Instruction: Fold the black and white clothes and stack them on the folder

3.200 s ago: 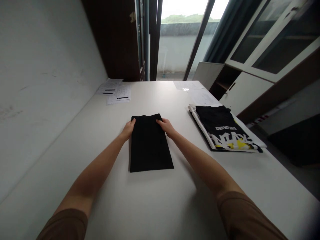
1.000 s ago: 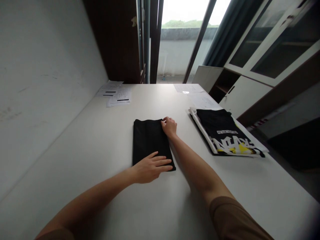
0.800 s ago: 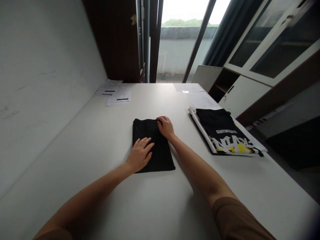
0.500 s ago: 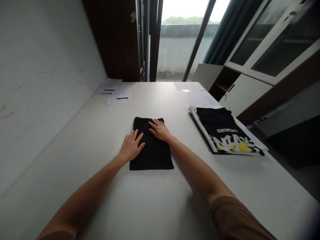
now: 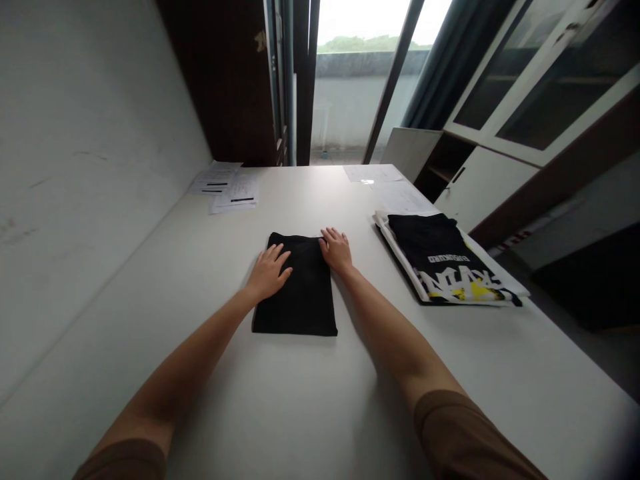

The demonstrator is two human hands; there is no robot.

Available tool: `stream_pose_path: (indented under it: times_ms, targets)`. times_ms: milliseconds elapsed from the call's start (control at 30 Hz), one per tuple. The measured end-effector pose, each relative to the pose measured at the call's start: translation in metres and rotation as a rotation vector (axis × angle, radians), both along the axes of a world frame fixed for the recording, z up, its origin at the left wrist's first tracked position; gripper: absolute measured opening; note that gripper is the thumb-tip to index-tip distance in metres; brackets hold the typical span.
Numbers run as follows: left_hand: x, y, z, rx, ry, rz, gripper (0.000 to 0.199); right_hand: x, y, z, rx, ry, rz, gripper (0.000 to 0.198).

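Observation:
A folded black garment (image 5: 303, 300) lies flat as a neat rectangle on the white table (image 5: 280, 407). My left hand (image 5: 269, 272) rests on its left side, palm down with the fingers spread. At the garment's far right corner is my right hand (image 5: 336, 250), its fingers stretched forward over the edge and its thumb on the cloth. Neither hand grips anything. The garment's kind cannot be made out, since no sleeves or collar show.
Right of my right arm lies a stack of folded clothes (image 5: 445, 260), topped by a black one with white and yellow print. Paper sheets (image 5: 235, 190) lie by the wall at far left, and more papers (image 5: 400, 193) at far right. A cabinet (image 5: 490, 180) stands beyond the right edge.
My right hand has slid right, from the garment's top to its far right corner. My left hand has moved slightly away from me along the left side. The view has shifted a little.

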State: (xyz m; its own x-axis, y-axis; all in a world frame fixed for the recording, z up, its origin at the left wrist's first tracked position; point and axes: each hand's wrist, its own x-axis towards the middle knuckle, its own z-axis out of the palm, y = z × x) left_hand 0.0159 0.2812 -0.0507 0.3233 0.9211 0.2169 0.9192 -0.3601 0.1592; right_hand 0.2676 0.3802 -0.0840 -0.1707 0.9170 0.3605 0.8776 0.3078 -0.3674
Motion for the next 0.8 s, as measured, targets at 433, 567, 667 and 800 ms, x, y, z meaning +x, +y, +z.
stream_pose_path:
  times_ms: [433, 567, 667, 800]
  targets:
    - [-0.020, 0.098, -0.040, -0.178, 0.047, 0.108, 0.062, -0.033, -0.014, -0.007, -0.178, -0.233, 0.290, 0.065]
    - [-0.027, 0.096, -0.039, -0.141, 0.038, 0.204, 0.067, -0.024, -0.002, -0.007, -0.200, -0.225, 0.201, 0.065]
    - [-0.026, 0.082, -0.033, -0.060, 0.029, 0.204, 0.068, -0.011, 0.005, -0.008, -0.189, -0.194, 0.067, 0.060]
    - [-0.009, 0.042, -0.019, -0.030, 0.050, -0.034, 0.065, -0.004, 0.008, -0.009, -0.130, -0.126, 0.004, 0.055]
